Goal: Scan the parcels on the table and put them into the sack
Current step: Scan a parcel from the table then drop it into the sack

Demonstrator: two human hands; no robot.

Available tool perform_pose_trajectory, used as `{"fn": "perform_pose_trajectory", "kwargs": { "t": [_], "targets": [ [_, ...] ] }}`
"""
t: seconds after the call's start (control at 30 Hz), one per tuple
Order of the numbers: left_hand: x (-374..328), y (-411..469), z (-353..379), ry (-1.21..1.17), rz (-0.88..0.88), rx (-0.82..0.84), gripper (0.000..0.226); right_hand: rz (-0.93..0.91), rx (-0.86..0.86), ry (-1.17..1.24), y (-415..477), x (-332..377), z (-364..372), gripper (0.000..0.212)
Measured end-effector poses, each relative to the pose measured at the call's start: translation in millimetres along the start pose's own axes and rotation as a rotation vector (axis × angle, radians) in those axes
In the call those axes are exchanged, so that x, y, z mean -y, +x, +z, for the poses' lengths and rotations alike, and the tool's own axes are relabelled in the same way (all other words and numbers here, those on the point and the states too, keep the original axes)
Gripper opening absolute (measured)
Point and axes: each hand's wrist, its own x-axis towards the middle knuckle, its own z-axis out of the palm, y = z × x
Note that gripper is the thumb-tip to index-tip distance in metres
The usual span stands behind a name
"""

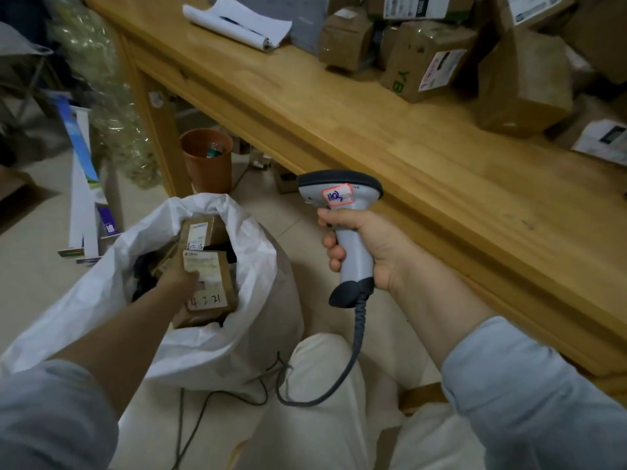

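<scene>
My left hand point(179, 279) holds a parcel point(208, 290) low in the sack point(261, 256) mouth, near left, its long axis running near to far. My right hand point(371, 247) grips the scanner point(342, 195), nearer the other parcels point(427, 59) far right on the table point(407, 171).

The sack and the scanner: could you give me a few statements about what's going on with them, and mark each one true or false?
1. The right hand grips a corded scanner. True.
2. The left hand is empty. False: it holds a brown parcel in the mouth of the white sack.
3. More cardboard parcels lie on the wooden table. True.
4. The sack stands on the table. False: it sits on the floor beside the table, next to the person's knee.
</scene>
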Motion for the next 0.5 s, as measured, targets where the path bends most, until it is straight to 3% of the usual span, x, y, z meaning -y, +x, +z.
{"fn": "perform_pose_trajectory", "kwargs": {
  "t": [0.2, 0.33, 0.5],
  "targets": [
    [-39, -24, 10, 0.221, 0.172, -0.022, 0.029, -0.036, -0.004, 0.051, -11, 3, -11, 0.013],
    [-82, -67, 28, 0.201, 0.455, 0.002, 0.041, -0.087, -0.035, 0.079, -31, 6, -30, 0.013],
    [-150, -149, 66, 0.196, 0.929, -0.046, 0.045, -0.165, -0.095, 0.197, -67, 16, -75, 0.014]
  ]
}}
